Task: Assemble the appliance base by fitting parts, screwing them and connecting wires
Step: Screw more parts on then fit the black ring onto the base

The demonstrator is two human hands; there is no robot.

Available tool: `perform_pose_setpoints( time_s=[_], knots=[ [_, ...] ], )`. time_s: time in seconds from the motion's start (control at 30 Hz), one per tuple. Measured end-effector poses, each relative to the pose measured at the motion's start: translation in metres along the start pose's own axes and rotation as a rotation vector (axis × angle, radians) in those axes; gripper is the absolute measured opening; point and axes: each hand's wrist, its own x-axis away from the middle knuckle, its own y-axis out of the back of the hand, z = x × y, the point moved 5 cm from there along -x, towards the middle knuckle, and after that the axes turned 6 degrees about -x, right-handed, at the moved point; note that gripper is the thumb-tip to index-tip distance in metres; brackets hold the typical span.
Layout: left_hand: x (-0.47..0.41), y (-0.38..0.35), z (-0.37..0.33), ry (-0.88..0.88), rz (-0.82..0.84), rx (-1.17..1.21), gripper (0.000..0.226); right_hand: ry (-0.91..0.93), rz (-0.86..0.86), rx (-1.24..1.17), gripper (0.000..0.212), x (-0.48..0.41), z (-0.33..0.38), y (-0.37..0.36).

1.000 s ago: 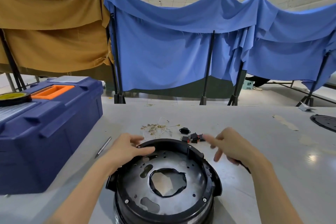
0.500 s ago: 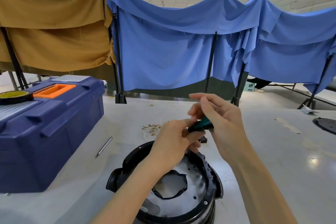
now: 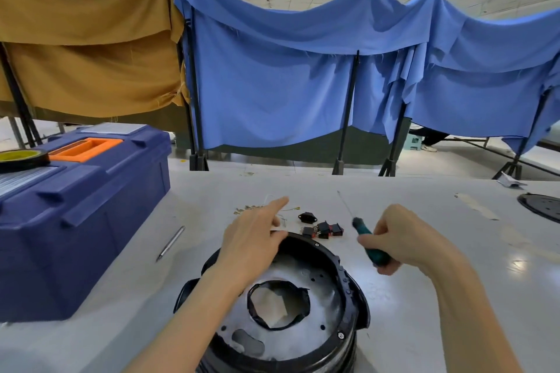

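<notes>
appliance base [image 3: 306,306]: bottom edge cropped | screwdriver [image 3: 368,239]: blurred, handle partly hidden in grip

Two bare forearms [image 3: 194,309], no sleeves

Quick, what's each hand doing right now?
Left hand: open, index finger pointing, holding nothing.
Right hand: closed on the green-handled screwdriver.

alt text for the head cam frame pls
A person's right hand grips a green-handled screwdriver while the left hand rests on the far rim of a round black appliance base. Small black switches lie beyond; a blue toolbox sits left.
</notes>
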Motion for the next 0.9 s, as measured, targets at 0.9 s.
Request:
perform_pose_setpoints(
  time_s=[0.9],
  knots=[
    [0.003,-0.023,0.048,0.158,0.09,-0.088,0.031,0.12,-0.269,0.031,0.017,-0.059,-0.032,-0.034]
  ],
)
